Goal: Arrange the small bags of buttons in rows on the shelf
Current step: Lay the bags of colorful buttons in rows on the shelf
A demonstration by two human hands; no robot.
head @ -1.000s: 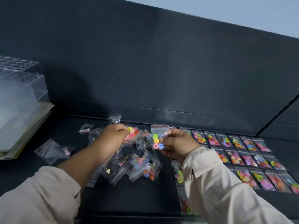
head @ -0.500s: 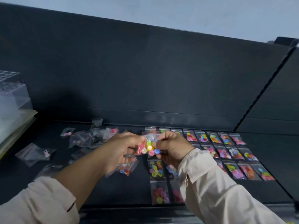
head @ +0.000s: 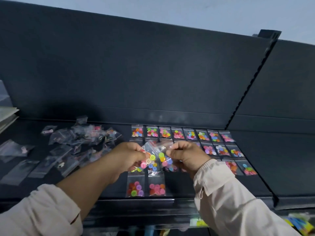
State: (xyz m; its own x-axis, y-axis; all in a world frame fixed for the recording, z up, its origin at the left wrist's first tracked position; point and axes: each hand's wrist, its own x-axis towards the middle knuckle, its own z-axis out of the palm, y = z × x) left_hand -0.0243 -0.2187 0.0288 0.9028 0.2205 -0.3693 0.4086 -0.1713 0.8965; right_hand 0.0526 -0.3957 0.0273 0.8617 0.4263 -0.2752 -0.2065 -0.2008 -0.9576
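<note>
Both hands meet above the middle of the dark shelf (head: 255, 178). My left hand (head: 127, 156) pinches a clear bag of coloured buttons (head: 148, 160). My right hand (head: 186, 155) pinches a second button bag (head: 164, 158) right beside it; the two bags touch. Behind and right of my hands, small button bags lie in neat rows (head: 202, 135). Two more bags (head: 146, 187) lie flat near the shelf's front edge. Part of the rows is hidden by my hands.
A loose heap of small clear bags (head: 81, 142) covers the shelf's left side. A pale stack (head: 7, 114) juts in at the far left. A dark back panel (head: 136, 74) rises behind, with a slanted divider (head: 247, 92) on the right.
My hands came together from the heap and shifted right above the rows, each still holding a bag. The view swung right and up, showing more of the arranged rows.
</note>
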